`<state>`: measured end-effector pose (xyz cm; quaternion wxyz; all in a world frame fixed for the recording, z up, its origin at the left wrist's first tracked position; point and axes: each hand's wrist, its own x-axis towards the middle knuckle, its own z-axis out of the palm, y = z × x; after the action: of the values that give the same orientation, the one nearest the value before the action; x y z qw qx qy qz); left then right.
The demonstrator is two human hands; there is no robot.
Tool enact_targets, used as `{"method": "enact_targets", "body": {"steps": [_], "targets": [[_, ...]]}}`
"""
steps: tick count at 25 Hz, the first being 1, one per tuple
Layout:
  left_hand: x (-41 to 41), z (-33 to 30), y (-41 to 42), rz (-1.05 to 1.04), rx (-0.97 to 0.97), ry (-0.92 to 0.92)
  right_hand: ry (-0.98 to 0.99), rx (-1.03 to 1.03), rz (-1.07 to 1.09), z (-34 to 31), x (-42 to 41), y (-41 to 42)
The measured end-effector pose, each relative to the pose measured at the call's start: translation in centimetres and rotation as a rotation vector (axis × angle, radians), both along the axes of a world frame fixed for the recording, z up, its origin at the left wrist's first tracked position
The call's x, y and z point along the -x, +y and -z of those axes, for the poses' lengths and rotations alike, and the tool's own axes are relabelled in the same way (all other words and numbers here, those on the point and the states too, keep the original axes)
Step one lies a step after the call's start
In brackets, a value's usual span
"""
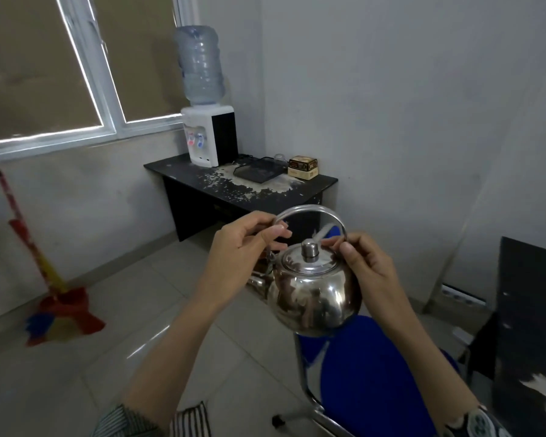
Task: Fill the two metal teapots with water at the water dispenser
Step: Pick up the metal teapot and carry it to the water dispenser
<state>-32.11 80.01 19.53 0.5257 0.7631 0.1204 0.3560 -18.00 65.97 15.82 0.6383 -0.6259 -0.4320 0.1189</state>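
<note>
Holding one teapot (316,291) in the air by its hoop handle (309,212), the person keeps it upright with the lid (308,258) seated. The left hand (243,244) pinches the handle's left side between thumb and fingertips; the right hand (366,263) pinches the right side, fingers curled. Two grips on opposite sides probably steady the pot against swinging. Just below the left hand, partly hidden behind the held pot, a second shiny metal body (257,283) shows, likely the other teapot; how it is supported cannot be told. The water dispenser (207,137) stands well beyond both hands, on the far tabletop (183,175), with a wire tray (259,171) and a small box (303,167) beside it. Directly beneath the hands is a blue chair (375,373). Filling has not begun; the pot must first reach the dispenser taps.
</note>
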Motion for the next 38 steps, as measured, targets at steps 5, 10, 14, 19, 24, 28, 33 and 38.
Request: {"method": "enact_targets", "body": {"steps": [5,10,14,19,24,28,33,38], "targets": [[0.9,-2.0,12.7,0.030,-0.013,0.023,0.072,-0.069,0.053,-1.2,1.6,12.9],[1.0,-2.3,21.9,0.004,-0.004,0.023,0.052,-0.096,0.104,-1.6,1.6,23.1],[-0.5,-1.7,29.4,-0.046,-0.004,0.020,0.069,-0.092,0.068,-0.9,-0.3,31.3],[-5.0,-1.8,39.9,-0.095,-0.018,0.010,0.044,-0.131,-0.019,-1.2,-6.1,42.8],[-11.0,-3.2,49.6,-0.179,-0.041,-0.042,0.025,-0.110,-0.121,-3.2,-13.2,53.6],[-15.1,-3.7,55.3,-0.196,0.013,-0.070,0.006,-0.090,-0.164,-4.0,-17.6,59.9],[-18.8,-3.3,61.1,-0.190,-0.005,-0.051,0.002,-0.083,-0.181,-3.8,-22.1,65.8],[-22.7,-2.4,68.3,-0.205,0.006,-0.056,-0.028,-0.110,-0.190,-2.8,-25.7,73.0]]}}
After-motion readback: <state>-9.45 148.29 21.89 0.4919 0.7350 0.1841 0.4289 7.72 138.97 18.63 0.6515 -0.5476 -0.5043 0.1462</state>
